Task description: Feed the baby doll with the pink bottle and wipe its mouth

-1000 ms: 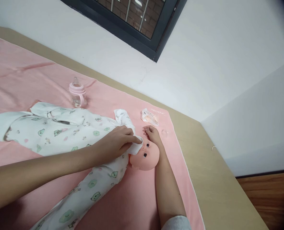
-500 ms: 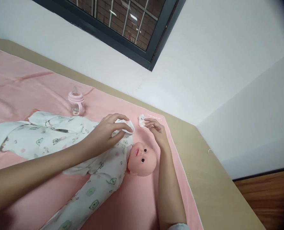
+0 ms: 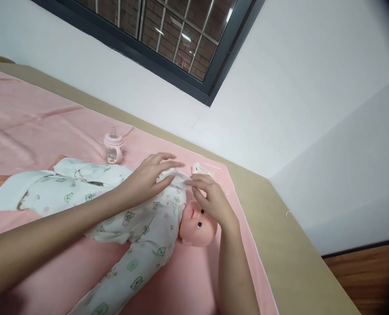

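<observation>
The person's two hands meet over a white cloth [image 3: 180, 178], up by the shoulder of a doll [image 3: 199, 234]. The doll lies on its back on a pink blanket [image 3: 181, 280], which is spread on the tabletop [image 3: 270, 210], with its head under the right wrist.

The left hand [image 3: 153, 177] is spread wide and a bit curved, with its thumb near the cloth. It does not seem to grip it. The right hand [image 3: 210, 197] has its fingers bent, and their tips are at the cloth's near end. How hard they pinch is too blurry to tell.

To do this well, both hands should be soft and slow. A light pinch at the edge would help the thin cloth lie flat and not bunch up. The right wrist should stay high so it does not bump the doll's face. The printed sleeve sits close under the cloth, so the fingers should take care not to grab both.
</observation>
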The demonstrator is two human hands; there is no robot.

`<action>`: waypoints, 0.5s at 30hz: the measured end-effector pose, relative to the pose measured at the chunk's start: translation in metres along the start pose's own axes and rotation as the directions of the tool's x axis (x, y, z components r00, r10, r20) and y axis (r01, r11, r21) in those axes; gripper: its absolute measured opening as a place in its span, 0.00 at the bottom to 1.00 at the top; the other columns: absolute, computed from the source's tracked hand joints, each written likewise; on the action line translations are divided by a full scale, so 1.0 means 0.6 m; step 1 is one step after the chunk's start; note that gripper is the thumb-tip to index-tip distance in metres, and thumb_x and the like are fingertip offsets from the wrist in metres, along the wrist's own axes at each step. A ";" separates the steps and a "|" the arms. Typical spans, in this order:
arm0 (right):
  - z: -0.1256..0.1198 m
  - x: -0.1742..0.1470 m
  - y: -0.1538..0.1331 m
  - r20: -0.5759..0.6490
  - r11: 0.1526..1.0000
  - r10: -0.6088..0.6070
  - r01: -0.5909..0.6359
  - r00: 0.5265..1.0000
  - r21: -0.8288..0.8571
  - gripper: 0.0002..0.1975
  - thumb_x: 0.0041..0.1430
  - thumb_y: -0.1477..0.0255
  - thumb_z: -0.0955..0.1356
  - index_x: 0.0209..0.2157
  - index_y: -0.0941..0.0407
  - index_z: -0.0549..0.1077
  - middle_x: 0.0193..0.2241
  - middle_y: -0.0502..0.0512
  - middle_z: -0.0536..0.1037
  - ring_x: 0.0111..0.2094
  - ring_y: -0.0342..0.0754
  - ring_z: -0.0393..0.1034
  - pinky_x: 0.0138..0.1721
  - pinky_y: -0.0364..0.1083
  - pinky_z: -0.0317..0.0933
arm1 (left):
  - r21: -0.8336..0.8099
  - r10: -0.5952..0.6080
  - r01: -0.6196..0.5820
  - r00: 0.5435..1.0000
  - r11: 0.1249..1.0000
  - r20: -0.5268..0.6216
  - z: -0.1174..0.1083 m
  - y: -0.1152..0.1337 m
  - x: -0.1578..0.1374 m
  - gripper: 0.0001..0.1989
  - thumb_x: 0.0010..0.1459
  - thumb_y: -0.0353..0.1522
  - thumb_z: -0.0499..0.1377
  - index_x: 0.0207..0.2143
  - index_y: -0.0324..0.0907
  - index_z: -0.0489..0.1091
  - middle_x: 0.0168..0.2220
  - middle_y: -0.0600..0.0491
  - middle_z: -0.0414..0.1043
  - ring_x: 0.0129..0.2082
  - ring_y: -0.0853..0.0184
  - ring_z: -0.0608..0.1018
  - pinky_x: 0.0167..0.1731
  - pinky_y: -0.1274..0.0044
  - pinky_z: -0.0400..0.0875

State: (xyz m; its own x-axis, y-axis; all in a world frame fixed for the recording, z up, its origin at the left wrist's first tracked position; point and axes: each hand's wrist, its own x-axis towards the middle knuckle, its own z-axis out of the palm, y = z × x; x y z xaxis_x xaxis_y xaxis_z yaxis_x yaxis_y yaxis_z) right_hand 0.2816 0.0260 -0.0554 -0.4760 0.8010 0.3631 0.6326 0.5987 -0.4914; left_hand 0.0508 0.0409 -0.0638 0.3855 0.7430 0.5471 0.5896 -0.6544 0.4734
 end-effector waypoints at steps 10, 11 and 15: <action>-0.043 -0.013 0.145 -0.298 0.881 0.469 -0.465 0.832 0.088 0.14 0.55 0.66 0.65 0.39 0.56 0.79 0.32 0.57 0.79 0.31 0.49 0.71 0.36 0.50 0.65 | 0.037 -0.330 0.378 0.850 0.925 -0.410 -0.147 -0.175 0.013 0.32 0.64 0.39 0.58 0.65 0.38 0.50 0.58 0.42 0.62 0.53 0.59 0.70 0.49 0.65 0.70; -0.040 -0.013 0.162 -0.286 0.855 0.513 -0.511 0.809 0.091 0.15 0.54 0.65 0.66 0.39 0.56 0.79 0.27 0.56 0.78 0.28 0.48 0.69 0.33 0.49 0.64 | 0.017 -0.379 0.421 0.833 0.907 -0.404 -0.147 -0.200 0.011 0.35 0.63 0.41 0.59 0.65 0.37 0.49 0.57 0.41 0.62 0.52 0.58 0.71 0.49 0.64 0.70; -0.020 -0.012 0.209 -0.224 0.805 0.590 -0.540 0.776 0.247 0.15 0.50 0.65 0.67 0.38 0.57 0.78 0.23 0.53 0.76 0.25 0.47 0.69 0.32 0.49 0.67 | 0.003 -0.499 0.517 0.828 0.856 -0.256 -0.141 -0.245 0.012 0.45 0.61 0.50 0.58 0.67 0.30 0.44 0.58 0.35 0.60 0.54 0.51 0.69 0.52 0.59 0.68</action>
State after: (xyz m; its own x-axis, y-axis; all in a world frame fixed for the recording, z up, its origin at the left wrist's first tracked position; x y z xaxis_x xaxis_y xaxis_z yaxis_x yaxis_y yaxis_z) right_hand 0.3716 0.0950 -0.1102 0.1404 0.9755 0.1695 0.6151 0.0482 -0.7869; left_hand -0.0931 0.1308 -0.0710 -0.1571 0.9057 0.3938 0.7059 -0.1759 0.6861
